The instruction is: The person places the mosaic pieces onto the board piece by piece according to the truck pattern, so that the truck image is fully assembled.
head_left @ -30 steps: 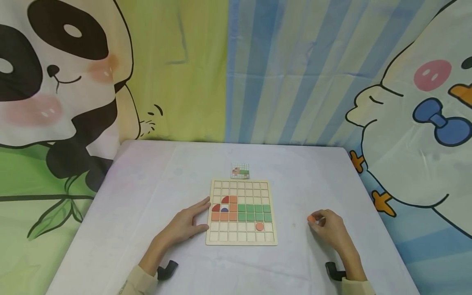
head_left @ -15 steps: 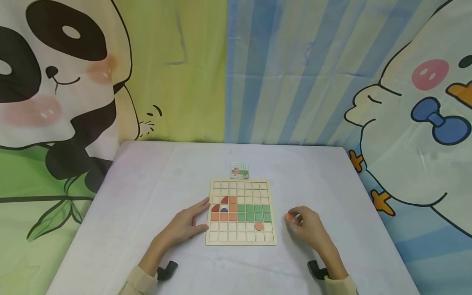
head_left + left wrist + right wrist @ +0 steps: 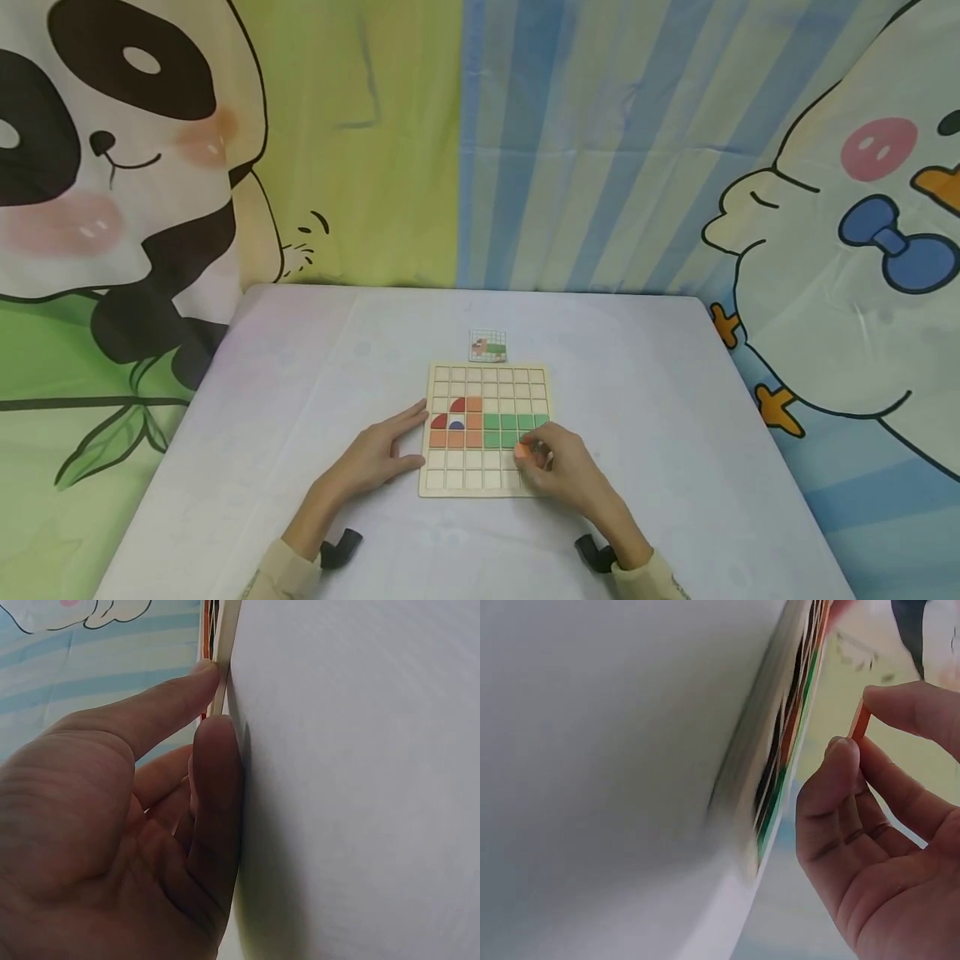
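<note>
A pale wooden grid board (image 3: 465, 482) lies on the table, with red, orange, green and blue-and-white tiles set in its cells. My left hand (image 3: 372, 457) rests at the board's left edge, fingers and thumb mostly straight; in the left wrist view, thumb and finger (image 3: 217, 757) reach that edge. Over the board's lower right, my right hand (image 3: 566, 471) pinches a thin orange tile (image 3: 860, 721) between thumb and finger. From the right wrist, this tile appears edge-on and apart from the board. My right hand hides the board's right cells and the round orange tile there.
A small picture card (image 3: 488, 346) with a coloured grid pattern lies just beyond the board's far edge. The white-covered table (image 3: 637, 358) extends around both. Behind it hangs a printed cloth (image 3: 585, 150) with cartoon animals.
My right hand has moved left with the orange tile, from the bare table to over the board. My left hand has stayed at the board's left edge.
</note>
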Demonstrator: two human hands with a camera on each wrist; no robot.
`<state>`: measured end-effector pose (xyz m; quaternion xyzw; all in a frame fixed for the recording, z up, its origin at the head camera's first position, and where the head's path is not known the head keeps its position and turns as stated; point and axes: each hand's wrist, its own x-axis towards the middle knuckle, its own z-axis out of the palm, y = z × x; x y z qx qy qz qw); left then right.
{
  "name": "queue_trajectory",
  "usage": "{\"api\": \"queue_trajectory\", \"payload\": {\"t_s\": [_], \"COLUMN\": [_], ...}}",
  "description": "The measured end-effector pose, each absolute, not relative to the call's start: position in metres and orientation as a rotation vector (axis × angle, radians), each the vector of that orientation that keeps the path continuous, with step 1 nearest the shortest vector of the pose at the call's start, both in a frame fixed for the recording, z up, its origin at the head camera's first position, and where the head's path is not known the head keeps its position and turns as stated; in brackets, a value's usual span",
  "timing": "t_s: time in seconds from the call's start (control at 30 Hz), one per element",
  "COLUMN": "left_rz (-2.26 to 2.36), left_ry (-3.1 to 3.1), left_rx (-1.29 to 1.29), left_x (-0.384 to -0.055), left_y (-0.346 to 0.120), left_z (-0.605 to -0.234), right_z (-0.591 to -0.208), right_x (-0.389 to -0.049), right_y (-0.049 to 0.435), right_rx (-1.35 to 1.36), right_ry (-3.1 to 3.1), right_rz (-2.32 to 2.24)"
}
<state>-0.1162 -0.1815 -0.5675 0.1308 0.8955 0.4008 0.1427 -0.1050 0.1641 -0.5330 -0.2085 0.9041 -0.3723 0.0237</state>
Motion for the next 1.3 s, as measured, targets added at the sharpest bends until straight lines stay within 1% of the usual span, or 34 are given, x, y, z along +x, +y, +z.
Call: {"api": "queue_trajectory", "payload": {"t_s": [0.3,0.47,0.67,1.3], "left_rz": [1.171,1.179,1.173,1.177], "left_ry": [2.572,2.561,2.565,2.581], "left_rx": [0.393,0.406,0.414,0.434], "left_x": [-0.115,-0.116,-0.118,-0.116], "left_y": [-0.183,-0.183,-0.182,-0.183], "left_z": [-0.565,-0.566,-0.569,-0.567], "right_z": [-0.532,-0.535,-0.54,-0.538], "right_x": [-0.101,-0.106,-0.11,-0.112], "right_y": [0.102,0.082,0.074,0.075], "right_rx": [-0.814,-0.836,-0.857,-0.852], "right_ry": [2.735,2.77,2.788,2.784], "right_rz": [-1.028,-0.897,-0.785,-0.756]}}
